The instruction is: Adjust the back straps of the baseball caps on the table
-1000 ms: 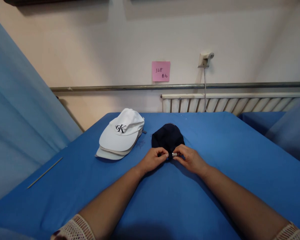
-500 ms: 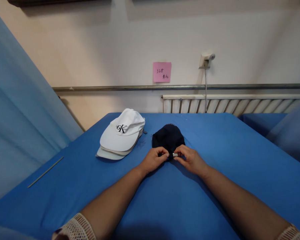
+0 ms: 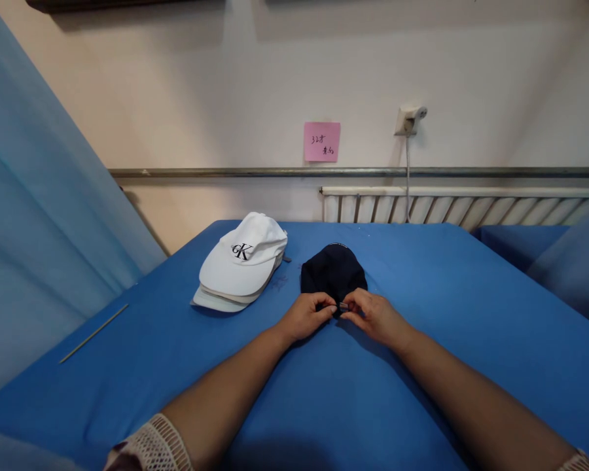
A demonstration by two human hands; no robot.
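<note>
A dark navy cap (image 3: 332, 269) lies on the blue-covered table with its strap end toward me. My left hand (image 3: 304, 316) is closed in a pinch on the cap's strap at its near edge. Just to the right, my right hand (image 3: 375, 316) pinches a small metal buckle (image 3: 343, 305) on that strap between thumb and fingers. The fingertips of both hands almost meet, and they partly hide the strap and buckle. Left of the dark cap sits a stack of pale caps, the top one a white cap (image 3: 248, 252) with black "CK" lettering.
A thin stick (image 3: 94, 333) lies near the left edge of the blue table cover (image 3: 294, 405). Light blue curtains (image 3: 44, 216) hang at the left. Behind the table are a metal rail (image 3: 255, 173), a radiator (image 3: 436, 208), a pink note (image 3: 322, 141) and a wall socket (image 3: 405, 122).
The view has shifted slightly. My hands keep their pinch on the dark cap's strap, while the buckle has turned a little and looks less bright. The pale caps have not moved.
</note>
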